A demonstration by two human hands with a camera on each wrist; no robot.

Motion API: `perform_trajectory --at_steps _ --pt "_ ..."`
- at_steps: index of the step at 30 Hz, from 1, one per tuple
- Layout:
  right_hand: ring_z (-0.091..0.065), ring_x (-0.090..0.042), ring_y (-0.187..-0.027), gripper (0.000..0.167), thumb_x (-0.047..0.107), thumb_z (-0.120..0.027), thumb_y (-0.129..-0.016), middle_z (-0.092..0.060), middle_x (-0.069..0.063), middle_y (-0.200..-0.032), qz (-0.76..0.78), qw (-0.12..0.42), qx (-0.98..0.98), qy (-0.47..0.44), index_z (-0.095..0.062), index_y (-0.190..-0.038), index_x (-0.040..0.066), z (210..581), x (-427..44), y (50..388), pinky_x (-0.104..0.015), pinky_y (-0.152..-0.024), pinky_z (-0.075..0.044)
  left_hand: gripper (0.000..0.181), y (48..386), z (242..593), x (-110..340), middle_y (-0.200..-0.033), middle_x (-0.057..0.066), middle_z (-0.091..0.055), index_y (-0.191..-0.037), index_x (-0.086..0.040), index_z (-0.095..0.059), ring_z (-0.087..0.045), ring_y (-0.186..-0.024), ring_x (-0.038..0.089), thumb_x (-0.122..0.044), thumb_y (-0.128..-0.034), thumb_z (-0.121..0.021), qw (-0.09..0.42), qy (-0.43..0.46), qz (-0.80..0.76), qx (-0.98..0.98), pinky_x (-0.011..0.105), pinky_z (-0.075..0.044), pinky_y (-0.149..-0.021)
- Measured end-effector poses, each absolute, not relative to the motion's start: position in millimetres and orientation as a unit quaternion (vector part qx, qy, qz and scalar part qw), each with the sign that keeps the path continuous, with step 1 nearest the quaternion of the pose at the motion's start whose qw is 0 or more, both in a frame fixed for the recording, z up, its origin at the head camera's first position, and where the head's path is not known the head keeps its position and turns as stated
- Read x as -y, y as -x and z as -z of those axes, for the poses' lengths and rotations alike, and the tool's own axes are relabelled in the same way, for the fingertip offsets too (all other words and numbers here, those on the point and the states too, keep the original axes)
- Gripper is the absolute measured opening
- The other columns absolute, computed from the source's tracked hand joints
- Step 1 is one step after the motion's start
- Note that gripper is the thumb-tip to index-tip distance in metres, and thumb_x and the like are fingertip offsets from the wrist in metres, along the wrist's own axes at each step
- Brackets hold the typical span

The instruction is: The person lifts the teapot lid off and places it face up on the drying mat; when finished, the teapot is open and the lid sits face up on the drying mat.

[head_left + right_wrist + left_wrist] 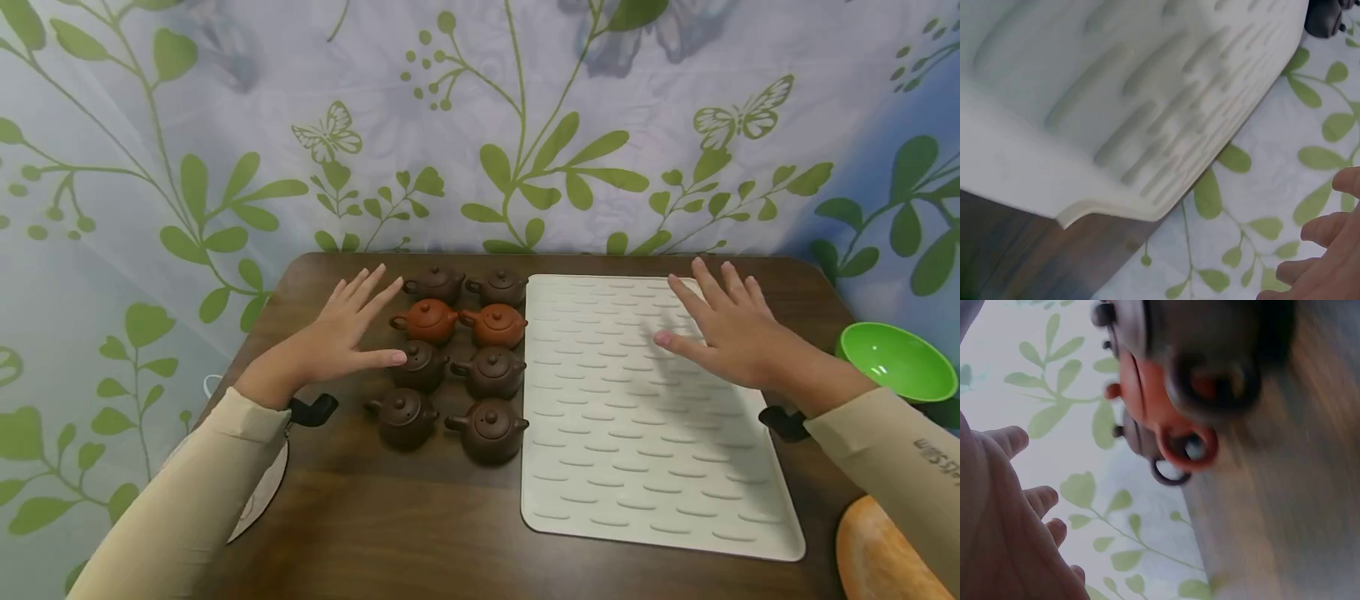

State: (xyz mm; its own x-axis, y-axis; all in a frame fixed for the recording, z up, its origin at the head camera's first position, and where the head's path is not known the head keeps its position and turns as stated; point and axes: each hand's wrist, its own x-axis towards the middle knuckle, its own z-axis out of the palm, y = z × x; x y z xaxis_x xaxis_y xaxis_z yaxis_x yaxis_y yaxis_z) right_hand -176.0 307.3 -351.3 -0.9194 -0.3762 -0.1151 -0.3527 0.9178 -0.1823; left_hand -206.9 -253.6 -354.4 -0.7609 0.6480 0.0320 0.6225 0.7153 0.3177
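Note:
Several small teapots stand in two columns on the table, among them a dark one at the front and a reddish one farther back. My left hand, fingers spread and holding nothing, hovers beside the left column; in the left wrist view the palm is left of a reddish teapot. To the right of the teapots lies a cream ridged mat. Over its right part my right hand is spread and empty; the right wrist view shows its fingers beyond the mat's edge.
A green bowl stands at the right edge of the table, and a round bread-patterned item lies at the lower right. At the left edge is a pale flat item, partly behind my sleeve. A leaf-patterned cloth hangs behind the table.

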Motion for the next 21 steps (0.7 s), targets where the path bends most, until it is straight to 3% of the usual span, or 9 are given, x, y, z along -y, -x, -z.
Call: perform_trajectory --at_steps 7,14,21 --pt "0.02 -0.049 -0.152 0.095 0.061 -0.053 -0.106 0.015 -0.021 -0.171 0.074 0.068 -0.969 0.227 -0.009 -0.17 0.006 353 -285 166 -0.068 -0.117 0.013 0.101 184 352 239 -0.175 0.006 0.002 -0.172 -0.022 -0.007 0.006 -0.159 0.032 -0.054 -0.1 -0.07 0.002 -0.395 -0.226 -0.891 0.058 0.006 -0.122" --pt "0.015 -0.047 -0.154 0.094 0.062 -0.054 -0.105 0.008 -0.019 -0.173 0.077 0.057 -0.956 0.277 -0.012 -0.17 0.009 354 -257 154 -0.066 -0.118 0.01 0.102 158 358 218 -0.175 0.006 -0.006 -0.171 -0.013 -0.014 -0.004 -0.159 0.031 -0.068 -0.0986 -0.06 -0.031 -0.449 -0.28 -0.848 0.056 0.0 -0.124" --pt "0.013 -0.044 -0.156 0.094 0.067 -0.052 -0.104 0.005 -0.015 -0.174 0.084 0.043 -0.943 0.32 -0.015 -0.171 0.012 352 -229 141 -0.064 -0.121 0.004 0.095 137 370 195 -0.173 0.003 -0.017 -0.169 -0.016 -0.027 -0.016 -0.156 0.028 -0.064 -0.097 -0.067 -0.038 -0.458 -0.308 -0.833 0.055 -0.019 -0.122"
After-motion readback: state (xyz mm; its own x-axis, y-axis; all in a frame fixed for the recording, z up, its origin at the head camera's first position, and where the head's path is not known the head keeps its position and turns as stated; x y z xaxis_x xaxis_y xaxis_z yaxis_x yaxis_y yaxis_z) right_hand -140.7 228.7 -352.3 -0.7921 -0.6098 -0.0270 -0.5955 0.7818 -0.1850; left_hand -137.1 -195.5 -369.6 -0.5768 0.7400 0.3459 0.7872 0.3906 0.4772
